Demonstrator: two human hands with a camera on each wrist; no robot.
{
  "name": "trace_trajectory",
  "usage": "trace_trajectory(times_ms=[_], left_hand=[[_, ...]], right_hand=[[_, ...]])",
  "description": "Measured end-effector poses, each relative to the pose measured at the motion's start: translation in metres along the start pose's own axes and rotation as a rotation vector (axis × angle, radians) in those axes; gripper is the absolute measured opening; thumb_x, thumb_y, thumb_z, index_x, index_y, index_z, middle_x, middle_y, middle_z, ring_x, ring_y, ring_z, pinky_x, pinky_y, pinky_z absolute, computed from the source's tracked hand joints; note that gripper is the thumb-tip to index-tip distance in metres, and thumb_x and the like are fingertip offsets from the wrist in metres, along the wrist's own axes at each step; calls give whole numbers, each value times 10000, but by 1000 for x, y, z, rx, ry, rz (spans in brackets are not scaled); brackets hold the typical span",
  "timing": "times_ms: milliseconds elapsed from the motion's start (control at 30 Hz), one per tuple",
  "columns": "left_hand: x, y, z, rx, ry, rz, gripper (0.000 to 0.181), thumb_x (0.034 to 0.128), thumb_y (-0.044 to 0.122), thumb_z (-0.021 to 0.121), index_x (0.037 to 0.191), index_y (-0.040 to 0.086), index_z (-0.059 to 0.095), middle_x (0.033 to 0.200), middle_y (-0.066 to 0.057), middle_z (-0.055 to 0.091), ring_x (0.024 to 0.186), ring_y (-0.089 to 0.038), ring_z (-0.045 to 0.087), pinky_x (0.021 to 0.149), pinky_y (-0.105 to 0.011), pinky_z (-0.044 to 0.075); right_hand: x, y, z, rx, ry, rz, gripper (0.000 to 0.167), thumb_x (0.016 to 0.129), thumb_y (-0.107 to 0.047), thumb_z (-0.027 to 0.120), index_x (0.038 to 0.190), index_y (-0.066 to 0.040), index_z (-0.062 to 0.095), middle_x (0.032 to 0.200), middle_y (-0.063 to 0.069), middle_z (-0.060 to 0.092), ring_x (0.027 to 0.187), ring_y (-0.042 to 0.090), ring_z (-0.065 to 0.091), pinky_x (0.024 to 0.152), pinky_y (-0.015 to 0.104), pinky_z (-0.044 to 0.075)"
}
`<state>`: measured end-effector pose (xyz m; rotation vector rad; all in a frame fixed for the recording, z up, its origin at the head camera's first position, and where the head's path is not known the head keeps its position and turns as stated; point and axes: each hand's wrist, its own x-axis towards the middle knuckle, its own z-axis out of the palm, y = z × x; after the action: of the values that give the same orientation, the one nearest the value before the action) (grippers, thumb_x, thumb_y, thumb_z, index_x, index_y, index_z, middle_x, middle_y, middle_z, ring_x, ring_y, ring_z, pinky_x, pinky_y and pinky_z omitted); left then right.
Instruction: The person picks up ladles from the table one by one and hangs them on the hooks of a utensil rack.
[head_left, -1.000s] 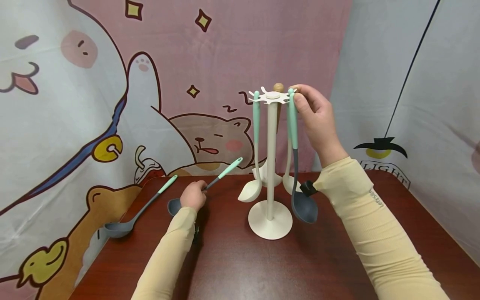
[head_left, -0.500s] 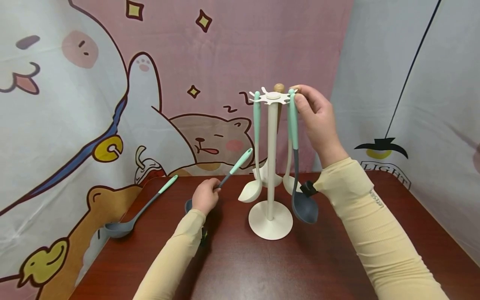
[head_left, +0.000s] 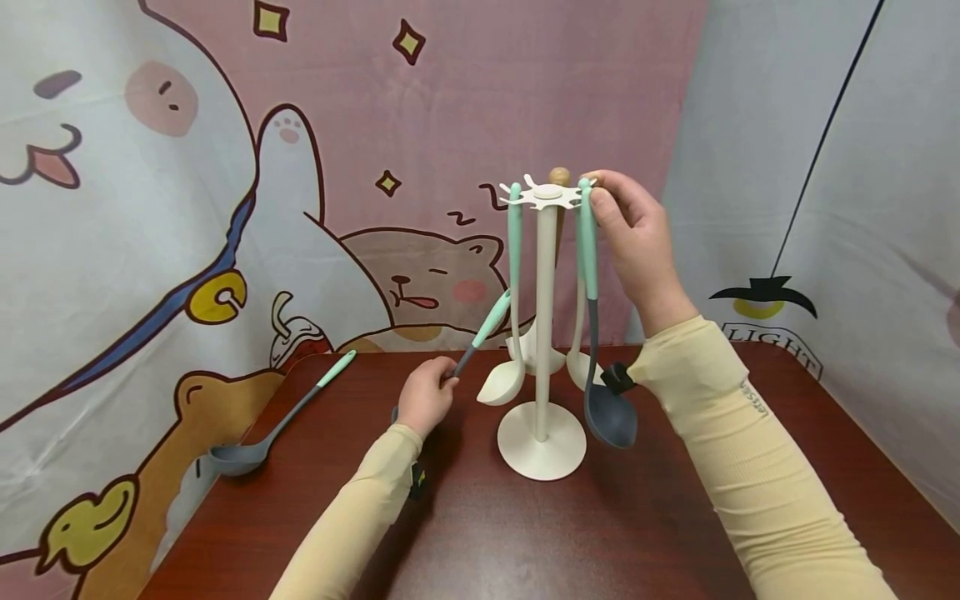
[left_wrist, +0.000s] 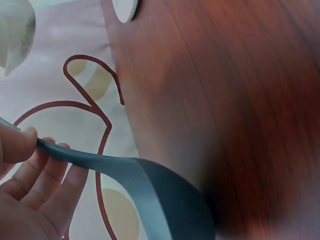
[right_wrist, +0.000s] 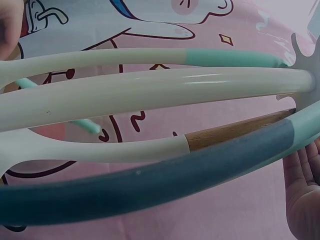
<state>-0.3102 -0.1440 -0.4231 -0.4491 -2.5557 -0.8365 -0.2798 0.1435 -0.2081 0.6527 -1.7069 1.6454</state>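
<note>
My left hand (head_left: 426, 396) grips the grey shaft of a ladle (head_left: 492, 320), its mint handle tilted up toward the rack. Its bowl, mostly hidden by the hand in the head view, shows in the left wrist view as a dark ladle bowl (left_wrist: 175, 200). At the top of the white utensil rack (head_left: 544, 333), my right hand (head_left: 637, 237) pinches the handle top of a hanging grey ladle (head_left: 611, 417). Also hanging there are a white ladle (head_left: 501, 383) with a mint handle, a wooden-handled white utensil (right_wrist: 110, 150) and another white mint-handled utensil (head_left: 580, 367).
Another grey ladle (head_left: 240, 458) with a mint handle lies at the left edge of the brown table (head_left: 487, 550). The rack's round base (head_left: 542, 462) stands right of the left hand. A printed cloth (head_left: 465, 100) hangs behind the table.
My left hand has moved right, carrying the ladle toward the rack, and the handle end has risen. The right hand keeps its pinch at the rack top.
</note>
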Motion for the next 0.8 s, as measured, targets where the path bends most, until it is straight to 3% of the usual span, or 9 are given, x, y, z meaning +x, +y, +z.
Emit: trace_trajectory(times_ms=[267, 567, 800], left_hand=[[0, 6, -2, -112, 55, 19, 125, 886, 35, 738, 985, 82, 680, 885, -42, 646, 830, -217, 605, 748, -401, 503], [0, 27, -27, -241, 134, 56, 149, 893, 26, 729, 1032, 60, 687, 927, -59, 668, 873, -227, 642, 781, -409, 537], [-1, 44, -46, -300, 204, 112, 160, 885, 32, 741, 1036, 47, 691, 925, -53, 679, 838, -204, 642, 720, -396, 531]], right_hand=[[0, 0, 0, 2, 2, 0, 286, 999, -199, 564, 1187, -4, 657, 1056, 5, 641, 953, 159, 547, 828, 258, 437], [0, 1, 0, 14, 1, 3, 281, 996, -199, 573, 1185, -10, 661, 1055, 8, 638, 949, 163, 544, 822, 258, 436], [1, 2, 0, 39, 12, -1, 265, 990, -182, 574, 1169, -12, 670, 1032, 10, 647, 924, 157, 549, 811, 255, 437]])
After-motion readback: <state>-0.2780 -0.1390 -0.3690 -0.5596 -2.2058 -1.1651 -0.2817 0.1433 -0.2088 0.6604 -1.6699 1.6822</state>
